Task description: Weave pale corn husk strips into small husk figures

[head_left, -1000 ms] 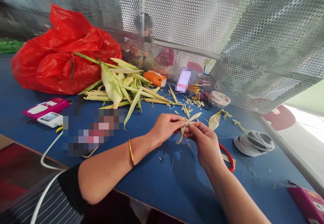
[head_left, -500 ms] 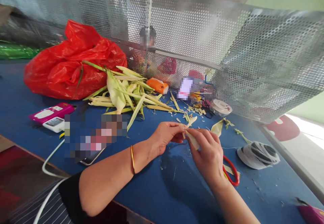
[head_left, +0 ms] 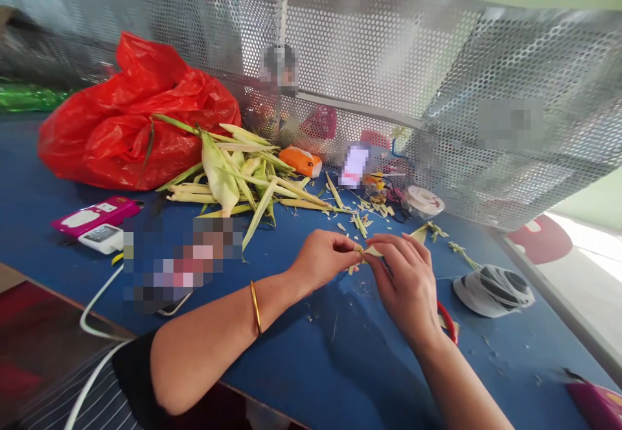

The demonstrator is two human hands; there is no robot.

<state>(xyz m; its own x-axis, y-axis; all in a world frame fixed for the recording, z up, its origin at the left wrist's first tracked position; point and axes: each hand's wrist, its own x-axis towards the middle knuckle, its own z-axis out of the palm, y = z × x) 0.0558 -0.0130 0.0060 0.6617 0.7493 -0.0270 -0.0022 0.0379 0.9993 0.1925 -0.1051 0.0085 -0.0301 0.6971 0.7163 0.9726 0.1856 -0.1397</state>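
Note:
Between my two hands is a small pale green-yellow piece of corn husk (head_left: 373, 250). My left hand (head_left: 326, 258), with a gold bangle on its wrist, pinches one end between thumb and fingertips. The fingers of my right hand (head_left: 402, 281) close on the other side of it. Small husk scraps (head_left: 360, 225) lie just beyond my fingertips. A pile of corn husks (head_left: 221, 177) lies further left. Partly hidden behind my right wrist are scissors with a red handle (head_left: 449, 323). A spool of pale thread (head_left: 493, 291) sits to the right.
A red plastic bag (head_left: 140, 119) stands behind the husk pile. An orange tissue pack (head_left: 300, 161), a lit phone (head_left: 354, 166) and a tape roll (head_left: 424, 201) line the perforated metal screen (head_left: 359, 54). A purple box (head_left: 94, 215) and a white cable (head_left: 92, 300) lie left on the blue table (head_left: 301, 365).
The husk piece has turned between my fingers, and its upper tip no longer stands up. My right hand has shifted slightly right and up, covering more of the scissors.

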